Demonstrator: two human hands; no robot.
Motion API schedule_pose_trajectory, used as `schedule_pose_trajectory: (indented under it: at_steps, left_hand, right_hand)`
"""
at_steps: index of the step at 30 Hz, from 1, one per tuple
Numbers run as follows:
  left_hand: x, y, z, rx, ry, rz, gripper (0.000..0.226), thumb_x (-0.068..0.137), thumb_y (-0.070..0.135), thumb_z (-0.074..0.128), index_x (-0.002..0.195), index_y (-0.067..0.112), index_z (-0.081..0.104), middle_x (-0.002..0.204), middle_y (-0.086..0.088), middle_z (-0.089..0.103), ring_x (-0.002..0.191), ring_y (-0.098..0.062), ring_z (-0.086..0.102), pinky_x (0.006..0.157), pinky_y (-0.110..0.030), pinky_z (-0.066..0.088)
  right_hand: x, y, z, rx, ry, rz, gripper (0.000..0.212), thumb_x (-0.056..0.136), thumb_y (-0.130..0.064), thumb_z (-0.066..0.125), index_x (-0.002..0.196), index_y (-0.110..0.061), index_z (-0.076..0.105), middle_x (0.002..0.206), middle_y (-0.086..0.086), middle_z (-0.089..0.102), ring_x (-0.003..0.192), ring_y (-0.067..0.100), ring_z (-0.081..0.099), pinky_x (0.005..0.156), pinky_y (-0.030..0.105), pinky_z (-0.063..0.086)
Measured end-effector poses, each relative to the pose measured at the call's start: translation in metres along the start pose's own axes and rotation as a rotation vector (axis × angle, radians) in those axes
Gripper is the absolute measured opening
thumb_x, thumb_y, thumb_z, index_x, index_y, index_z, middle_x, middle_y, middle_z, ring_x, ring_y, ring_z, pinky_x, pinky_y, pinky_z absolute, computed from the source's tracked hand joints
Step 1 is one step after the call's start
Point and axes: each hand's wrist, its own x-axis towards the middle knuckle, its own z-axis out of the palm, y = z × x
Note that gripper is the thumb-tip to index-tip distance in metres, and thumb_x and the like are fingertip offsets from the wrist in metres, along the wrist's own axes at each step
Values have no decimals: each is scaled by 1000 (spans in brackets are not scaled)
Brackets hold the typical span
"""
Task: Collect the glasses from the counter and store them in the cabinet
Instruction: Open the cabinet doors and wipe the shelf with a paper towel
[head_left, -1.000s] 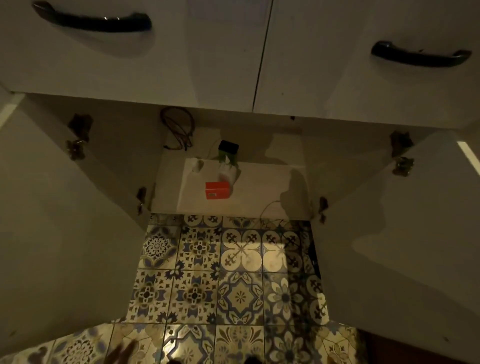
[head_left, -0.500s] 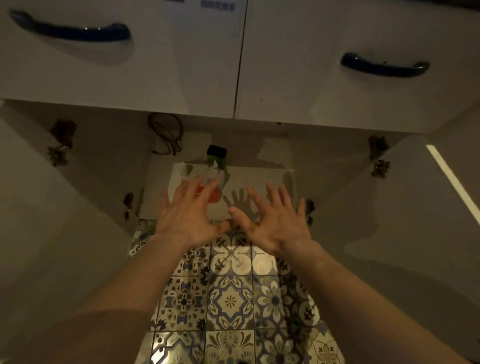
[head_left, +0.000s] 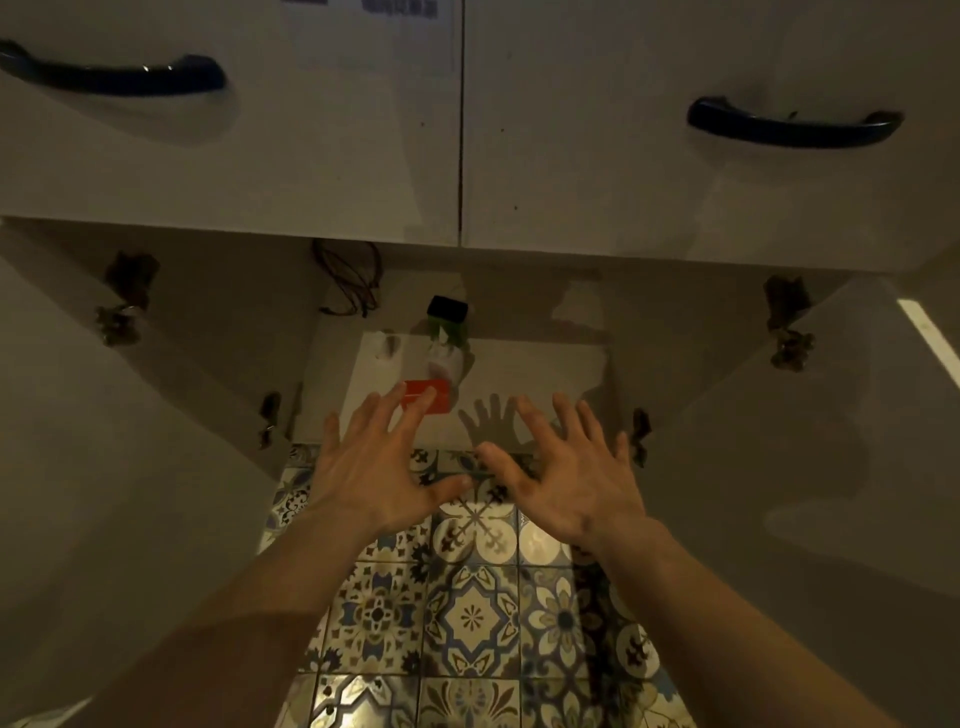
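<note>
White laminate fronts fill the upper part of the view: two drawers, each with a dark curved handle, the left handle (head_left: 111, 75) and the right handle (head_left: 792, 122). Below them the cabinet (head_left: 519, 364) stands open, its left door (head_left: 104, 467) and right door (head_left: 831, 467) swung wide toward the camera, so the shelf floor is reachable without anything in the way.

Both hands are held out low in front of the opening, palms down, over the patterned tile floor (head_left: 467, 623). The left hand (head_left: 379, 467) has its fingers spread wide and holds nothing; the right hand (head_left: 566, 473) is likewise splayed and bare. Their thumbs nearly meet in the middle. The pose reads as hands shown to the camera or poised at the opening, not as a grasp.

Inside, toward the left of the shelf, a small red box (head_left: 426, 395) lies just past the left fingertips, with a pale bottle (head_left: 444, 358) behind it and a dark-capped green item (head_left: 447, 312) further back. A loop of dark cable (head_left: 348, 280) hangs at the rear wall. The right half of the shelf is bare, likely where glasses could go.

No glasses are in sight, nor is the counter, which must lie above the drawers; by my reading the collecting has not begun.
</note>
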Motion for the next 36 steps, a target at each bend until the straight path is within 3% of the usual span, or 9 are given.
schedule_pose_trajectory:
  at_steps: [7, 14, 21, 26, 29, 30, 31, 33, 36]
  left_hand:
    - [25, -55, 70, -31, 5, -78, 108, 64, 101, 24, 153, 47, -4, 167, 5, 5, 151, -23, 7, 120, -56, 9]
    - [102, -152, 163, -60, -76, -133, 106, 67, 99, 23, 154, 44, -1, 166, 3, 8, 149, -25, 15, 119, -56, 15]
    - [231, -249, 221, -120, -32, -149, 95, 80, 83, 41, 156, 40, 4, 165, 1, 11, 148, -27, 17, 119, -49, 14]
    - [333, -272, 255, -165, 159, -147, 88, 85, 63, 61, 155, 35, 15, 155, 0, 32, 131, -26, 43, 102, -43, 40]
    - [386, -277, 267, -169, 252, -114, 89, 83, 57, 66, 154, 39, 15, 156, 1, 29, 132, -26, 42, 99, -42, 41]
    - [398, -275, 272, -175, 265, -112, 89, 84, 55, 67, 154, 40, 15, 157, 1, 28, 133, -27, 41, 98, -42, 41]
    - [409, -274, 276, -170, 273, -99, 88, 84, 53, 67, 154, 40, 16, 156, 1, 28, 132, -27, 42, 96, -42, 42]
    - [424, -268, 284, -150, 272, -68, 78, 87, 46, 68, 151, 38, 24, 152, 0, 34, 125, -28, 49, 91, -42, 46]
    - [429, -268, 290, -122, 281, -49, 58, 90, 32, 67, 141, 31, 39, 137, -4, 47, 108, -30, 57, 82, -41, 51]
  right_hand:
    - [63, 6, 62, 16, -90, -16, 102, 68, -99, -2, 156, -49, -1, 171, 0, 1, 156, 25, -4, 122, 61, 5]
    - [198, -8, 166, 109, -154, 20, 94, 74, -98, 12, 155, -51, 13, 167, -4, 23, 150, 25, 26, 119, 50, 25]
    - [372, 10, 227, 203, 136, 113, 74, 89, -66, 53, 149, -23, 45, 147, 13, 51, 129, 35, 53, 105, 49, 45]
    - [444, 24, 238, 268, 204, -106, 76, 75, -58, 76, 138, -24, 52, 122, -8, 60, 107, 22, 64, 86, 45, 57]
    - [481, 38, 242, 162, 21, -393, 58, 72, -63, 75, 117, -31, 60, 109, -6, 68, 93, 12, 69, 79, 30, 58]
    - [494, 42, 243, 252, -47, -508, 45, 85, -54, 73, 116, -22, 64, 106, 7, 71, 91, 16, 71, 83, 30, 57]
    - [497, 42, 245, 721, -181, -541, 36, 98, -39, 64, 113, -6, 67, 101, 19, 70, 89, 27, 71, 88, 38, 56]
    - [507, 40, 250, 1227, -380, -467, 47, 103, -30, 48, 101, 12, 70, 89, 27, 68, 80, 39, 70, 85, 51, 57]
    - [495, 44, 252, 166, -44, -547, 22, 85, -46, 72, 94, -27, 76, 90, -1, 75, 81, 5, 73, 71, 18, 57]
